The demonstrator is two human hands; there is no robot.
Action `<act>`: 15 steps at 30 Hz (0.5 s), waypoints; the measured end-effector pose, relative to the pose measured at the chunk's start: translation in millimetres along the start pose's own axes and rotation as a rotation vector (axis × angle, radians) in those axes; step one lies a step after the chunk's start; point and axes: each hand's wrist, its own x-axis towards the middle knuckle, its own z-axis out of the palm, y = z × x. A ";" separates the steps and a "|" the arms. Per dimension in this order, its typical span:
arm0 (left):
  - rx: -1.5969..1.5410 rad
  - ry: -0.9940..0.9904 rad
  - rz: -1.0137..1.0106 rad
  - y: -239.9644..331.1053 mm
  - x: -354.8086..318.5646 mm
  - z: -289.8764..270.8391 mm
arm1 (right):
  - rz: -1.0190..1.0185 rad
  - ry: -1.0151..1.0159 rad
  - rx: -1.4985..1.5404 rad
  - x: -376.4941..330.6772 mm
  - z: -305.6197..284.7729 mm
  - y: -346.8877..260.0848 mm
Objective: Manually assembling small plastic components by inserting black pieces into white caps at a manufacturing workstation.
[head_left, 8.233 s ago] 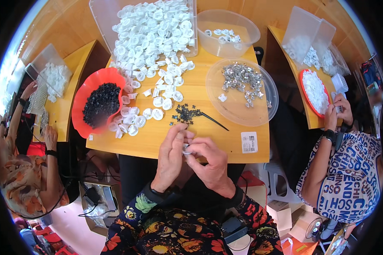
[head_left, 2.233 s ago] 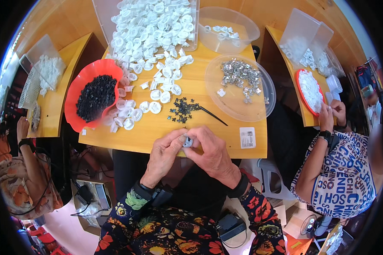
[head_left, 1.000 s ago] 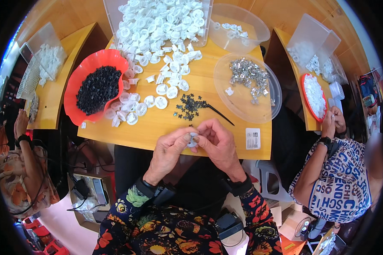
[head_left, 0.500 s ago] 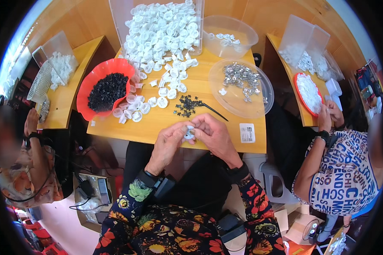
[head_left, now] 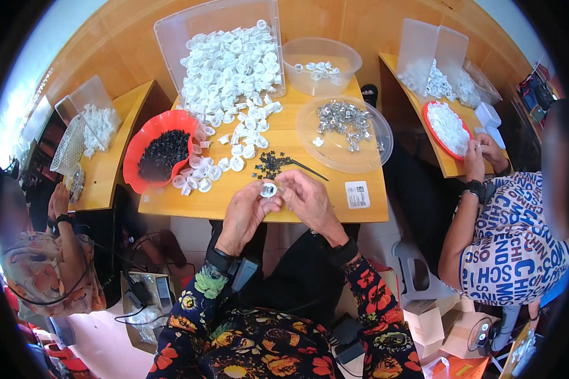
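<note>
My left hand (head_left: 243, 213) and my right hand (head_left: 308, 201) meet over the near edge of the wooden table (head_left: 367, 211), both pinching one small white round plastic cap (head_left: 269, 189) between the fingertips. Just beyond the hands lies a small heap of tiny black parts (head_left: 270, 164) with a thin black stick (head_left: 308, 169) beside it. A spill of white caps (head_left: 234, 69) runs from a clear tub down toward the hands.
A red bowl of black bits (head_left: 161, 153) sits at the left, a clear plate of silvery metal parts (head_left: 344, 123) at the right, a clear bowl (head_left: 322, 60) behind it. A small white card (head_left: 358, 194) lies near the right edge. Other people work at side tables left and right.
My hands stay together on a white cap at the table's near edge, turning it slightly. The view has shifted a little; the table's contents lie as before.
</note>
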 end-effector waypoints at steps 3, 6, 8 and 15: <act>-0.016 0.043 -0.006 0.9 0.4 3.7 | -0.013 -0.031 -0.068 0.2 0.7 -1.9; -0.007 0.076 -0.004 -1.1 -0.2 1.1 | 0.016 -0.055 -0.147 1.9 2.4 -15.2; -0.018 0.060 -0.001 -2.8 -0.8 0.6 | -0.004 -0.053 -0.234 2.8 2.3 -14.5; -0.012 0.074 0.016 -4.8 -3.8 1.6 | 0.105 -0.002 -0.161 -1.4 5.2 -8.3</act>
